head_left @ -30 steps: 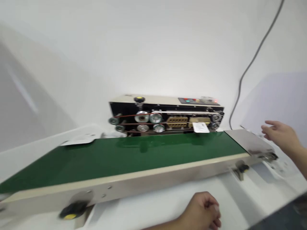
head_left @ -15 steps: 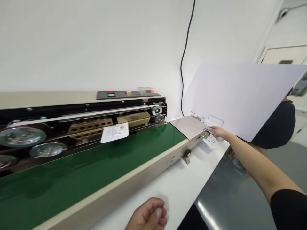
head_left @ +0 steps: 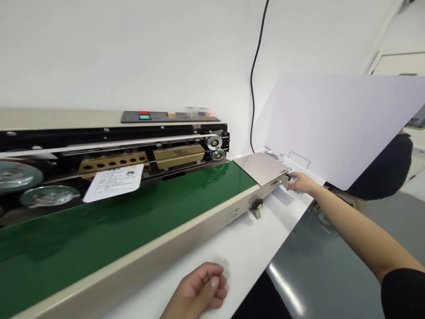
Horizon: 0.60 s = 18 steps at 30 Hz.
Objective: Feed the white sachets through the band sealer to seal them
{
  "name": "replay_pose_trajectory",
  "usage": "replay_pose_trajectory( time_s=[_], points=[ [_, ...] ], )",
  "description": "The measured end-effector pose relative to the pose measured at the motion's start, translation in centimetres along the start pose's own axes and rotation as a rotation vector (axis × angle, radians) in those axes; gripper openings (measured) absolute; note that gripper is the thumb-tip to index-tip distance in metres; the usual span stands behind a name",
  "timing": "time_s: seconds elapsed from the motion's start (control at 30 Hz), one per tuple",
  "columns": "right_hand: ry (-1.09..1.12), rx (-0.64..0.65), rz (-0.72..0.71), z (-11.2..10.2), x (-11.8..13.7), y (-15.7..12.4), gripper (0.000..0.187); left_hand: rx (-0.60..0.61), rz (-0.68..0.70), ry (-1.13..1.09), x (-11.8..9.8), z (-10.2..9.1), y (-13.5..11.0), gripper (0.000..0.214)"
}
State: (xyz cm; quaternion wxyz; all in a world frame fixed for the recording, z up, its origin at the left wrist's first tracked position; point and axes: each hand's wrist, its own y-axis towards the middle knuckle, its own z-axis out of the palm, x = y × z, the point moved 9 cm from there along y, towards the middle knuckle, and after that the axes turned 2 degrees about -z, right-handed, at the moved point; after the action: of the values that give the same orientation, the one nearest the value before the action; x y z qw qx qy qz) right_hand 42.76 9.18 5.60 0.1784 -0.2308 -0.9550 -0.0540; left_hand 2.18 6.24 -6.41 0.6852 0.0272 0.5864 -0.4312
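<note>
A person's right hand [head_left: 300,182] reaches to a small silver metal fitting [head_left: 288,178] at the far end of a long beige conveyor sealing machine [head_left: 139,257]; whether the fingers grip it cannot be told. The left hand [head_left: 199,285], loosely curled, rests on the white bench [head_left: 245,252], well apart from the right. A white printed card [head_left: 113,182] lies on the green conveyor belt [head_left: 116,221].

blk short sleeve [head_left: 403,294], bare R hand [head_left: 300,182]
</note>
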Motion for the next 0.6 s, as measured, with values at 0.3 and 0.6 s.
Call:
replay_pose_trajectory(
  time_s=[0.3,0.6],
  points=[
    [-0.138,-0.037,0.018,0.8,1.3,0.9,0.037,0.001,0.066,0.04,-0.4,0.2,-0.3,0.05],
    [-0.02,0.021,-0.002,1.6,1.0,2.0,0.023,0.078,0.068,0.074,0.2,0.1,0.3,0.048]
  ],
)
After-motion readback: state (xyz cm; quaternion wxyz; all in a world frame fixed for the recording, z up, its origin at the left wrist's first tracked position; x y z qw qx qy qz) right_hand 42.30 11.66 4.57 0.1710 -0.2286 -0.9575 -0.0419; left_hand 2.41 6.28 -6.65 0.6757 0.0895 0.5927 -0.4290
